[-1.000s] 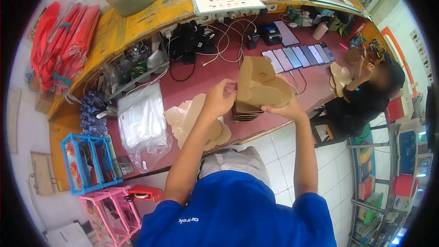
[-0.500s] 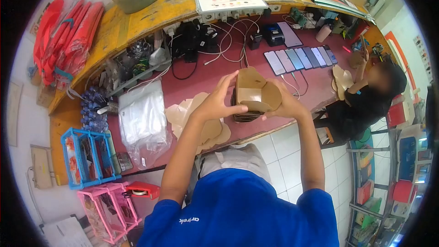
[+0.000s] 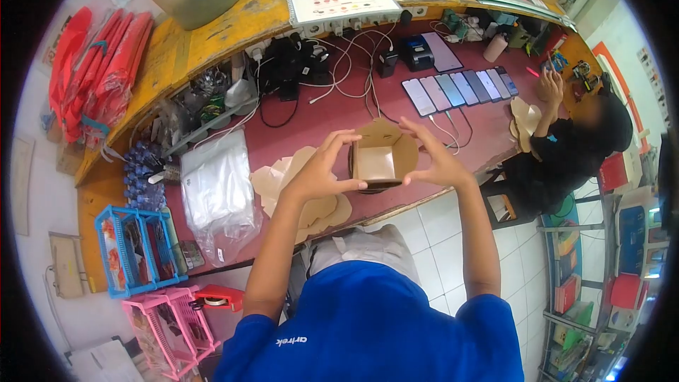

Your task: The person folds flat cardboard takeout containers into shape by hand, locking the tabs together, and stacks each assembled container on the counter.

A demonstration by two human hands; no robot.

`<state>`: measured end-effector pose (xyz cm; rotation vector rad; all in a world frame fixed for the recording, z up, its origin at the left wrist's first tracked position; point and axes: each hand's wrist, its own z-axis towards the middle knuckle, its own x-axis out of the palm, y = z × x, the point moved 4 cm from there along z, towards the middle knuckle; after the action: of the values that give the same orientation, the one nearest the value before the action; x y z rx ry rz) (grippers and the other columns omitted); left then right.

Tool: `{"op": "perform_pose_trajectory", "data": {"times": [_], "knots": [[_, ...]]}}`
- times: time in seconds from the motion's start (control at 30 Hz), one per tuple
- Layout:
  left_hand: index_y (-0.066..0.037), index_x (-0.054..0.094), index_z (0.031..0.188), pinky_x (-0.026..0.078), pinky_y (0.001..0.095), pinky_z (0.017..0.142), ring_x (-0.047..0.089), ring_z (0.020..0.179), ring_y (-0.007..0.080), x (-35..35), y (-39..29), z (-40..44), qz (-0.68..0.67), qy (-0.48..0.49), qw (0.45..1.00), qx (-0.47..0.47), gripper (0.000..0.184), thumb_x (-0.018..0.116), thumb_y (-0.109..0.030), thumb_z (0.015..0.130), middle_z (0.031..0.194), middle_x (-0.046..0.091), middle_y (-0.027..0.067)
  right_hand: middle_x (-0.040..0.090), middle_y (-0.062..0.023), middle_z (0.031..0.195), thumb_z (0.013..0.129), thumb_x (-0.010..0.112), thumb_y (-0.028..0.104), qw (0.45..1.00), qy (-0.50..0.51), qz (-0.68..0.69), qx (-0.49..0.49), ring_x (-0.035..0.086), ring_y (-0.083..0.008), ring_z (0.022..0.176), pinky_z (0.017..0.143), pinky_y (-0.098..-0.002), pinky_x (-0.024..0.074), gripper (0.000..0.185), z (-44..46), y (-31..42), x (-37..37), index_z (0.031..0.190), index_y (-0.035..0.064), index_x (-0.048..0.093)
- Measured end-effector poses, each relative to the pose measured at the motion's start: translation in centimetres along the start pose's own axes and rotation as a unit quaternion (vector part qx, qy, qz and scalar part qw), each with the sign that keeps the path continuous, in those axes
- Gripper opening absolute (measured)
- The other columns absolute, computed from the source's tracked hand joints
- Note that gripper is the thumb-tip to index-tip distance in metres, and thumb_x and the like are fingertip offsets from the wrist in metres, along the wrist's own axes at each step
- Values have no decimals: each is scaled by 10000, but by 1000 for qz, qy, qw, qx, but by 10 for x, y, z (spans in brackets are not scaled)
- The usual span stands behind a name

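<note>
A brown paper food box point(image 3: 375, 164) with an upright, rounded back flap stands on the red tabletop in front of me. Its mouth faces up and its pale inner base shows. My left hand point(image 3: 327, 168) cups its left side, fingertips at the back corner and thumb at the front corner. On the other side, my right hand point(image 3: 440, 161) curves round the box, fingers by the back flap and thumb by the front right corner. Flat brown box blanks point(image 3: 325, 212) lie beside my left forearm. How firmly either hand presses is hidden.
Several phones point(image 3: 463, 90) lie in a row behind the box, near cables. A stack of clear plastic bags point(image 3: 218, 184) lies left. Blue point(image 3: 134, 247) and pink baskets point(image 3: 170, 325) stand at the left edge. Another person point(image 3: 573, 141) sits at right, with brown blanks point(image 3: 525, 124) nearby.
The box's flaps, spread wider before, now stand more upright, and the box sits lower. My fingers have shifted along its sides. The other person's hand has moved.
</note>
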<state>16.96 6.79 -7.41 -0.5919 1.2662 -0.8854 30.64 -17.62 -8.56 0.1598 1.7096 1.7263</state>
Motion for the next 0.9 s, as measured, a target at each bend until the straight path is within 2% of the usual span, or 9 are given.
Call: {"op": "perform_pose_trajectory", "data": {"times": [0.07, 0.13, 0.27, 0.33, 0.57, 0.63, 0.77, 0.87, 0.9], "knots": [[-77, 550, 1408, 435, 474, 1164, 542, 1398, 365, 5, -1, 0, 1, 7, 1000, -8, 678, 866, -297, 850, 1508, 502, 194, 437, -168, 1612, 770, 935, 399, 986, 39, -158, -38, 455, -338, 1474, 1194, -486, 401, 1093, 3, -3, 1, 1655, 127, 353], [-38, 592, 1298, 510, 456, 1089, 629, 1310, 346, 14, 15, 6, -169, -95, 972, -129, 436, 775, -233, 954, 1442, 574, 212, 446, -160, 1611, 842, 881, 374, 988, 23, -154, -26, 452, -320, 1476, 1200, -466, 396, 989, 6, -13, 6, 1648, 118, 369], [-11, 608, 1199, 567, 423, 996, 698, 1203, 315, 27, 19, 9, -138, -167, 971, -106, 263, 698, -169, 1009, 1304, 666, 207, 474, -146, 1595, 997, 740, 285, 997, -17, -73, 24, 449, -279, 1477, 1204, -421, 388, 757, 12, -23, 13, 1637, 83, 391], [2, 607, 1181, 582, 414, 967, 707, 1177, 314, 28, 29, 7, -160, -211, 948, -177, 305, 735, -192, 985, 1211, 706, 186, 477, -149, 1596, 1008, 726, 287, 999, -1, -28, 40, 447, -273, 1479, 1209, -415, 381, 752, 11, -24, 11, 1640, 69, 381], [11, 604, 1190, 571, 421, 981, 719, 1120, 325, 33, 24, 5, -55, -223, 961, -155, 415, 794, -261, 941, 1161, 716, 173, 463, -163, 1619, 1032, 697, 315, 996, 60, 1, 68, 429, -280, 1495, 1237, -432, 335, 809, 27, -39, 11, 1691, 106, 278], [2, 584, 1285, 563, 432, 989, 680, 1202, 336, 37, 25, 1, -177, -202, 944, -191, 503, 804, -285, 936, 1258, 669, 206, 432, -158, 1645, 1019, 718, 332, 996, 22, 26, 76, 439, -306, 1493, 1201, -447, 389, 836, 25, -38, 10, 1692, 117, 271], [4, 494, 1461, 494, 457, 1103, 565, 1369, 354, 40, 29, -22, -163, -225, 947, -163, 674, 802, -297, 943, 1440, 560, 251, 402, -156, 1654, 1004, 728, 332, 988, -100, 66, 100, 435, -340, 1487, 1159, -497, 437, 848, -6, -21, 10, 1690, 138, 269], [6, 338, 1603, 385, 461, 1209, 443, 1482, 352, 58, 51, -34, -163, -218, 941, -202, 852, 796, -297, 951, 1582, 420, 266, 376, -181, 1667, 963, 785, 340, 982, -108, 72, 138, 453, -397, 1480, 1126, -553, 463, 928, -24, -40, 27, 1691, 144, 244], [4, 306, 1622, 344, 458, 1234, 417, 1500, 352, 66, 45, -30, -200, -184, 950, -152, 881, 796, -289, 952, 1600, 406, 257, 394, -170, 1650, 975, 774, 283, 981, -84, 107, 136, 450, -371, 1487, 1129, -524, 468, 863, -24, -46, 36, 1673, 134, 289]]}}
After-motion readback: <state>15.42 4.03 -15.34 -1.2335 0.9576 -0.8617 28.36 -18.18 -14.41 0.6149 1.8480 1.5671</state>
